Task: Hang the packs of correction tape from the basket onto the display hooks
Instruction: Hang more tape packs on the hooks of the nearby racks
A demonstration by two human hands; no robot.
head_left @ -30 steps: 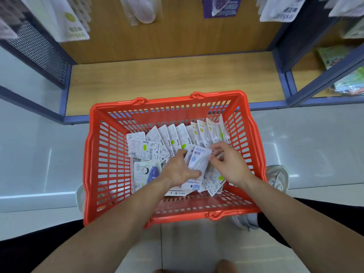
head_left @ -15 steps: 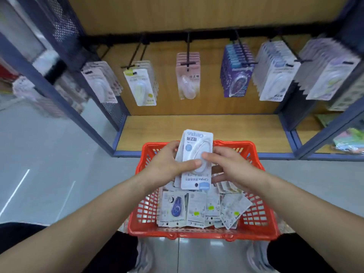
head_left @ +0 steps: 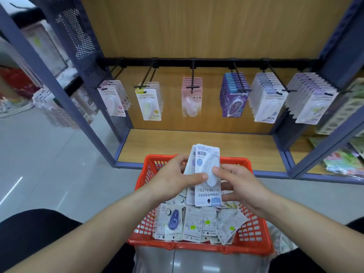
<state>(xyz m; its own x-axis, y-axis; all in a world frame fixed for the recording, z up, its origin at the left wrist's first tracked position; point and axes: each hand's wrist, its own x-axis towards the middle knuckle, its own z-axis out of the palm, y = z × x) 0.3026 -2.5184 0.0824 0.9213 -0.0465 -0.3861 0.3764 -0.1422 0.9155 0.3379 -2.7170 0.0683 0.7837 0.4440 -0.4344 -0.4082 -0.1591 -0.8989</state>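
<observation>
Both grips closed on a stack of white carded correction-tape packs (head_left: 207, 174): left hand (head_left: 173, 179), right hand (head_left: 243, 187) at its sides; long axis upright, print inverted; black wire hooks (head_left: 192, 75) ahead, above.

The basket (head_left: 197, 248) sits lower centre, loose packs (head_left: 194, 223) in it; the held packs (head_left: 206, 154) stand above them. Hooks (head_left: 192, 75) span the upper middle.

Tape packs (head_left: 207, 154) in both hands (head_left: 173, 179) (head_left: 243, 187) over basket (head_left: 199, 247)
</observation>
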